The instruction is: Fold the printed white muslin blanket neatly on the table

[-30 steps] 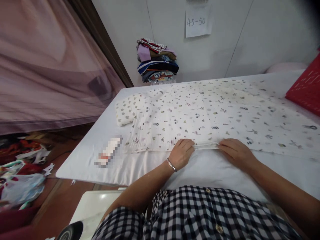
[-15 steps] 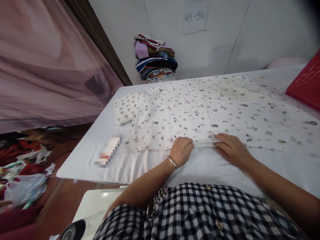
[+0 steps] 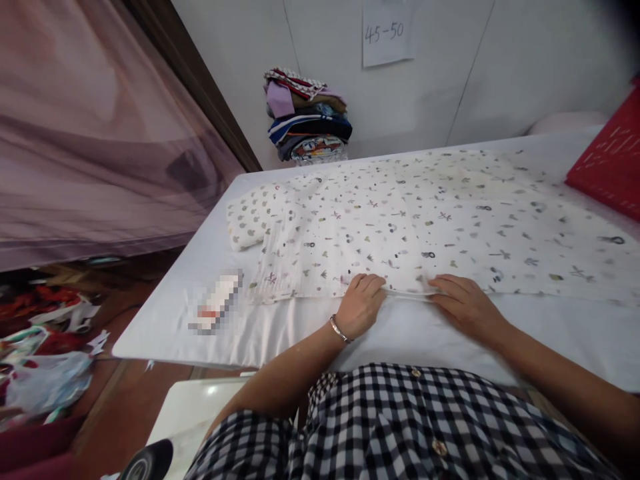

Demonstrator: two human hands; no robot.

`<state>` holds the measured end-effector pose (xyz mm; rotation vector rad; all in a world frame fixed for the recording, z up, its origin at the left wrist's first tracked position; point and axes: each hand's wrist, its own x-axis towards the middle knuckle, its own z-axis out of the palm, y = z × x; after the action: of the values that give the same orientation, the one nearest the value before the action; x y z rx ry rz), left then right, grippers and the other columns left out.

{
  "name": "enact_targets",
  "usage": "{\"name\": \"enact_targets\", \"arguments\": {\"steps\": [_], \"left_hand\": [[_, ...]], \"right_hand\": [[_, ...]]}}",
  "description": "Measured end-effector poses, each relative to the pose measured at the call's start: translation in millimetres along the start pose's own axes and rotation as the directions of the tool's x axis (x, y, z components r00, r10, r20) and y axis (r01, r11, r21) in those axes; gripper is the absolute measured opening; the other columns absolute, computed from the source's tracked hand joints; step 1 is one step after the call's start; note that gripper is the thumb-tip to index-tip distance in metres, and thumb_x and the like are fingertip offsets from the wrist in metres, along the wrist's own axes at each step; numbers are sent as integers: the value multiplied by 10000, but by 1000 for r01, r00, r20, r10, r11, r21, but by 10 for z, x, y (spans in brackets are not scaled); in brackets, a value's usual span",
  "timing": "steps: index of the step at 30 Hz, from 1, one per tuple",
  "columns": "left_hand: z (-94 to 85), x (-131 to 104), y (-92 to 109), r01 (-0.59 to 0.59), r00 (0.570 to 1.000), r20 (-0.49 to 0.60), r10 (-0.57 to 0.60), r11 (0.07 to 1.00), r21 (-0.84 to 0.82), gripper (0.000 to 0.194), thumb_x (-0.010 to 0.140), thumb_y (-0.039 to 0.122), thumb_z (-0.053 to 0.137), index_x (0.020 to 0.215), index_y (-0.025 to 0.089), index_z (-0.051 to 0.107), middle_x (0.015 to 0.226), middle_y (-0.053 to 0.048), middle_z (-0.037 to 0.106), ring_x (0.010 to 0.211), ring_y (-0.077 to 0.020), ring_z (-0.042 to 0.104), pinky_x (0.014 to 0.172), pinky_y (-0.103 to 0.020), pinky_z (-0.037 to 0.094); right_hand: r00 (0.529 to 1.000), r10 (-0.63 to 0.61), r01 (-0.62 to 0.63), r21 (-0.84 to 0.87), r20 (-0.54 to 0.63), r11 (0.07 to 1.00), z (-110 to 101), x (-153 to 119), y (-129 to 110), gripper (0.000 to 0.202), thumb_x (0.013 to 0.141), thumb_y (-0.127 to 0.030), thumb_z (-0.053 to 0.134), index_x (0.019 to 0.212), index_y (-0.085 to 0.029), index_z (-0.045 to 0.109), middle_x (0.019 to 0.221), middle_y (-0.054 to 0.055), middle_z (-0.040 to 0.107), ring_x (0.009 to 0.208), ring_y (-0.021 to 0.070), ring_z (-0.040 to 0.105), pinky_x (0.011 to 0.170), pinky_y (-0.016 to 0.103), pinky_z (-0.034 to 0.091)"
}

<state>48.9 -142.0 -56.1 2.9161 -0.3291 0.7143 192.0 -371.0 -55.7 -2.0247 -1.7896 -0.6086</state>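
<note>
A thin white cloth (image 3: 380, 227) printed with small plants and animals lies spread over a white-covered table (image 3: 300, 333). My left hand (image 3: 361, 305) is closed on its near edge, the fingers curled and the thumb hidden. To the right, my right hand (image 3: 467, 303) pinches the same edge between fingers and thumb. The short stretch of hem between the two hands is pulled straight. At the cloth's left end is a small folded or padded piece of white fabric (image 3: 247, 223) with a grey print, partly under the cloth.
A pile of folded clothes (image 3: 310, 120) stands against the wall behind the table. A red perforated box or basket (image 3: 610, 157) is at the right. A blurred-out flat object (image 3: 217, 301) lies on the left of the table. Below left are a white stool (image 3: 185, 407) and plastic bags (image 3: 50, 377).
Both hands stay on the near edge, almost in place. The hem between them looks slightly flatter, and the view has shifted a little.
</note>
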Motion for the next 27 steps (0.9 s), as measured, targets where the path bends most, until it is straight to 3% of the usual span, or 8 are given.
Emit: {"name": "enact_targets", "arguments": {"steps": [12, 16, 19, 24, 27], "left_hand": [[-14, -56, -44, -22, 997, 78, 25, 999, -33, 234, 908, 75, 377, 822, 149, 582, 1069, -67, 601, 1002, -192, 513, 903, -383, 418], [-7, -58, -46, -6, 998, 65, 9, 999, -37, 233, 913, 88, 376, 835, 150, 587, 1088, -72, 601, 1015, -193, 508, 897, -381, 423], [-23, -65, -38, -9, 999, 50, 11, 998, -56, 220, 917, 109, 387, 843, 154, 589, 1086, -67, 604, 1012, -193, 508, 899, -377, 424], [-45, -73, -24, 33, 999, -30, -36, 995, -97, 200, 922, 136, 403, 841, 158, 584, 1057, -73, 612, 1004, -190, 517, 874, -366, 428], [-55, -61, -15, 86, 995, -42, -92, 987, -137, 208, 931, 158, 396, 830, 156, 578, 1018, -75, 618, 964, -181, 530, 839, -350, 433]], "right_hand": [[986, 12, -34, 131, 166, 991, 47, -7, 41, 162, 897, -181, 485, 948, -158, 637, 990, 86, 630, 882, 195, 558, 774, 364, 462], [994, 70, -87, 220, 85, 972, 4, 64, 74, 213, 896, -204, 503, 1079, -178, 608, 1043, 92, 625, 951, 197, 573, 823, 359, 485], [995, 103, -99, 166, -17, 981, -24, 119, 98, 237, 891, -205, 508, 1107, -184, 604, 1116, 100, 619, 1035, 224, 565, 868, 385, 479], [991, -28, 17, 84, 129, 996, 21, 76, 68, 233, 913, -234, 482, 1078, -169, 633, 1123, 90, 633, 1094, 233, 546, 879, 397, 454], [989, -34, 26, 53, 144, 998, 59, 14, 48, 235, 912, -222, 487, 1080, -157, 638, 1121, 89, 637, 1099, 227, 543, 872, 386, 447]]}}
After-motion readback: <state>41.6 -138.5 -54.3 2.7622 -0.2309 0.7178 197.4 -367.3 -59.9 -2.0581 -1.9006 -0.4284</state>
